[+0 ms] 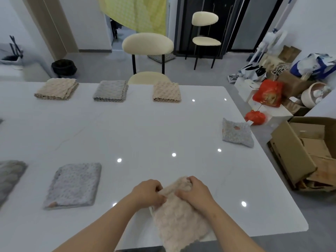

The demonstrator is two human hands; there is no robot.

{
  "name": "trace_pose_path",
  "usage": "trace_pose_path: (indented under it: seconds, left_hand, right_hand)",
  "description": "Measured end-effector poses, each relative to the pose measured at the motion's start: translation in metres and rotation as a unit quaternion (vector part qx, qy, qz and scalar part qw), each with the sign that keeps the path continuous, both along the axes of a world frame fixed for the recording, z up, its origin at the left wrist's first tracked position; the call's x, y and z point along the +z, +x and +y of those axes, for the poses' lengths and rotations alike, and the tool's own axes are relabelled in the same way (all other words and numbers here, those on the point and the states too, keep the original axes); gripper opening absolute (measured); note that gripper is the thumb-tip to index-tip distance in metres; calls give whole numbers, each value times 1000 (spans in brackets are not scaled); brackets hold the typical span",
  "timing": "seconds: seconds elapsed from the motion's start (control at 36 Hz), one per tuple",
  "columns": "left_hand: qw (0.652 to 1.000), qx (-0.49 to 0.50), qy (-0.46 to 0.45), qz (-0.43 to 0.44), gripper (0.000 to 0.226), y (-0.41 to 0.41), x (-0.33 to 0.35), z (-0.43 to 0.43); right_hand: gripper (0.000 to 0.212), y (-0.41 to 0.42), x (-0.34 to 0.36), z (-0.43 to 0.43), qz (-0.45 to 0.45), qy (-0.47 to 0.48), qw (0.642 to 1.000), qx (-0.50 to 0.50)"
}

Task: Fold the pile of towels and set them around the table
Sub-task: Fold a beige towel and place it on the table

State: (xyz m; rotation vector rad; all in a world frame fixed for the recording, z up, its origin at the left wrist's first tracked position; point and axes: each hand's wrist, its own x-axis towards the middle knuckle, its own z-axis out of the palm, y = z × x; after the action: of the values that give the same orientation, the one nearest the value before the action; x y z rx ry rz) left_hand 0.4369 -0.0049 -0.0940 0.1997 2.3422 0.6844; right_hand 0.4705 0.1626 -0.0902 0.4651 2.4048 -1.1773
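Pale pink towel point(180, 220) right at the near edge of the white table point(145, 128), its near end hanging over toward the camera, and both hands are on it. Left hand point(148, 194) pinches the towel's left side, fingers curled into the fabric. Right hand point(195, 194) grips the far end, fingers curled over a bunched fold. The two hands sit close together.

Left along the near side, a folded grey towel point(72, 185) lies flat, and further left a darker grey towel point(10, 177) is cut off by the frame.

Over on the far side, three folded ones stand in a row: a beige towel point(57, 89) on the left, a light grey towel point(110, 90) in the middle, and a second beige towel point(167, 91) on the right, just in front of a cream chair point(147, 44).

At the table's right edge lies a speckled grey towel point(236, 132), folded and slightly askew. On the floor to the right are an open cardboard box point(300, 151) and red bags point(269, 92).
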Motion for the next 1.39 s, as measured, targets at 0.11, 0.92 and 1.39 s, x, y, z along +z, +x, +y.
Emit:
trace_pose_path:
  seconds: [0.11,0.92,1.39]
  left_hand:
    - [993,86,87,6,7,-1,-1,-3]
    - [928,317,181,-69,27,-10,3,-36]
    - [865,434,249,-31,13,4,-14,-27]
  right_hand:
    - [21,-3,-2,0,32,-32,999,-29]
    - [11,-2,-6,-5,10,-207,960,-190]
    - [75,3,-4,-16,17,-170,975,-140]
